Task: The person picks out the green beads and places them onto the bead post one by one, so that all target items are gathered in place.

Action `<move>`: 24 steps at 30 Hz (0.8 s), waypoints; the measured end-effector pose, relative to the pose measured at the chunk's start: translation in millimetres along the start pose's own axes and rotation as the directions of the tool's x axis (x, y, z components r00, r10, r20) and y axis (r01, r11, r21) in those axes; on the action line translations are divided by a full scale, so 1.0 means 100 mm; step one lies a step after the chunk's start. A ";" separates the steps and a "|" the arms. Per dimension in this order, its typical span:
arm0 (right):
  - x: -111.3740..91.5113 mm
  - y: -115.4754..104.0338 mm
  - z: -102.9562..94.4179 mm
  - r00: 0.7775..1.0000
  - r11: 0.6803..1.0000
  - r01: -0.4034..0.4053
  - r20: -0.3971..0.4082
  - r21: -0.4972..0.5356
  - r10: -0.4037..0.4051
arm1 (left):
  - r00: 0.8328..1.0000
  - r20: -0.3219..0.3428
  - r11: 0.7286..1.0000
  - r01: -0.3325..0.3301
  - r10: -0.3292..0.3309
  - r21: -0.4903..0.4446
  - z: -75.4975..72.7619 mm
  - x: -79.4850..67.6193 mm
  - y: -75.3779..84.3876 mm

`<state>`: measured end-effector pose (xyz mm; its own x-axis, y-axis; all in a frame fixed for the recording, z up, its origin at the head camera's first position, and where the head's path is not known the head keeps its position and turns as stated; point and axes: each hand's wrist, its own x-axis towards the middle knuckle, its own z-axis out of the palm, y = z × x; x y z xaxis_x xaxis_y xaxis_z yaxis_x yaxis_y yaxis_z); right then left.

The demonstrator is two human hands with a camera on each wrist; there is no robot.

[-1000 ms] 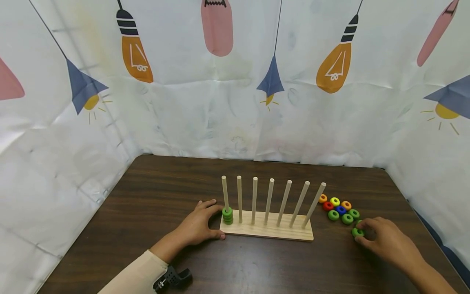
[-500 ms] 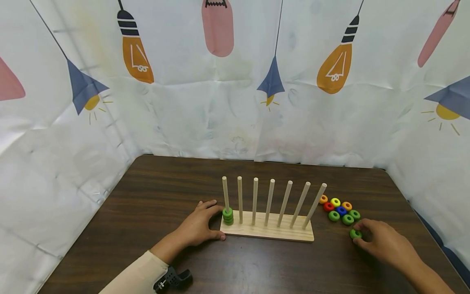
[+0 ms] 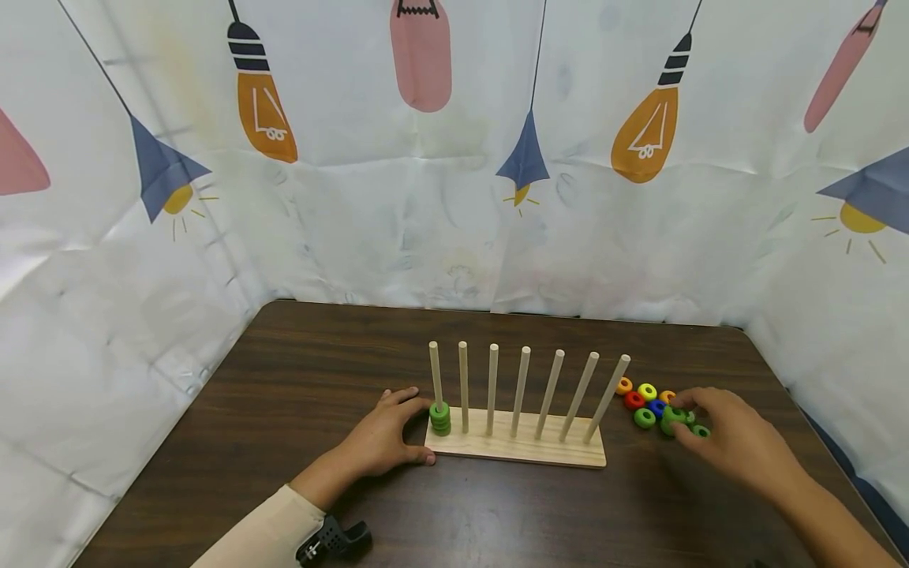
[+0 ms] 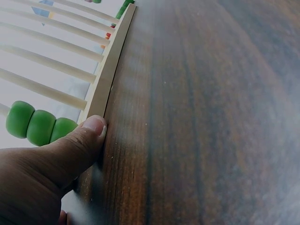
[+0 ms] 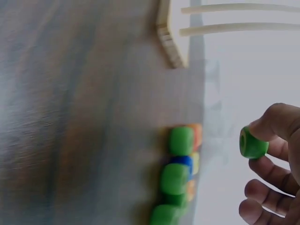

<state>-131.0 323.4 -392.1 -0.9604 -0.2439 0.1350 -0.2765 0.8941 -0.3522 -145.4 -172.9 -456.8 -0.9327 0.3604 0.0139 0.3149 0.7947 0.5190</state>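
A wooden peg stand [image 3: 518, 447] with several upright rods stands mid-table. Three green beads [image 4: 41, 125] are stacked on its leftmost rod. My left hand [image 3: 383, 434] grips the stand's left end, thumb along the front edge; its other fingers go behind. My right hand [image 3: 742, 438] pinches a green bead [image 5: 254, 143] between thumb and fingertips, raised off the tabletop. In the head view that bead overlaps the loose ones below. The other right fingers are loosely curled.
Right of the stand lie loose beads: green [image 3: 645, 418], red [image 3: 634, 400], blue [image 3: 656, 408], yellow [image 3: 647, 392] and orange [image 3: 623, 386]. The brown table [image 3: 341, 347] meets a printed cloth backdrop [image 3: 454, 237] at its far edge.
My right hand has lifted the green bead from the table and moved it away from me and slightly left, over the loose beads. The left hand and stand have stayed put.
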 end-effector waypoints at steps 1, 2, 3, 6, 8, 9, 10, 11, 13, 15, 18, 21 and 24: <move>0.02 -0.02 -0.02 1.000 1.000 0.018 -0.010 0.010 -0.017 | 1.000 0.000 1.000 0.001 -0.001 0.001 0.00 0.00 0.00; 0.03 -0.05 -0.04 0.999 0.999 0.031 -0.023 0.015 -0.030 | 1.000 0.000 1.000 0.001 -0.001 0.001 0.00 0.00 0.00; 0.05 -0.08 -0.06 0.998 0.999 0.044 -0.034 0.016 -0.044 | 1.000 0.001 1.000 0.001 -0.001 0.002 0.00 0.00 -0.01; 0.09 -0.14 -0.12 0.994 0.996 0.085 -0.067 0.006 -0.085 | 1.000 0.001 1.000 0.002 -0.002 0.004 0.01 0.00 -0.01; 0.12 -0.19 -0.16 0.990 0.994 0.108 -0.095 -0.010 -0.108 | 1.000 0.002 1.000 0.004 -0.004 0.005 0.01 0.00 -0.01; 0.12 -0.21 -0.17 0.987 0.993 0.121 -0.107 -0.014 -0.121 | 1.000 0.002 1.000 0.005 -0.005 0.006 0.01 0.00 -0.01; 0.13 -0.23 -0.19 0.984 0.991 0.130 -0.119 -0.016 -0.131 | 1.000 0.002 1.000 0.006 -0.006 0.007 0.01 0.00 -0.01; 0.14 -0.25 -0.21 0.982 0.990 0.140 -0.126 -0.017 -0.141 | 1.000 0.002 1.000 0.008 -0.008 0.008 0.01 0.00 -0.01; 0.15 -0.29 -0.23 0.976 0.987 0.160 -0.145 -0.023 -0.161 | 1.000 0.002 1.000 0.009 -0.009 0.009 0.01 0.01 -0.01; 0.16 -0.32 -0.26 0.970 0.983 0.181 -0.161 -0.026 -0.183 | 1.000 0.002 1.000 0.009 -0.009 0.011 0.01 0.01 -0.01; 0.18 -0.38 -0.30 0.961 0.977 0.211 -0.180 -0.024 -0.212 | 1.000 0.001 1.000 0.009 -0.009 0.009 0.01 0.00 -0.01; 0.21 -0.42 -0.34 0.951 0.971 0.240 -0.196 -0.022 -0.239 | 1.000 0.002 1.000 0.011 -0.011 0.008 0.01 0.00 -0.01; 0.23 -0.46 -0.38 0.940 0.963 0.269 -0.211 -0.028 -0.269 | 1.000 0.004 1.000 0.014 -0.014 0.011 0.01 0.00 -0.01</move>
<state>-139.2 291.3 -337.6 -0.8211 -0.3902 0.4166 -0.5235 0.8057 -0.2771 -145.7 -172.9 -458.3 -0.9363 0.3512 0.0035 0.3038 0.8048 0.5098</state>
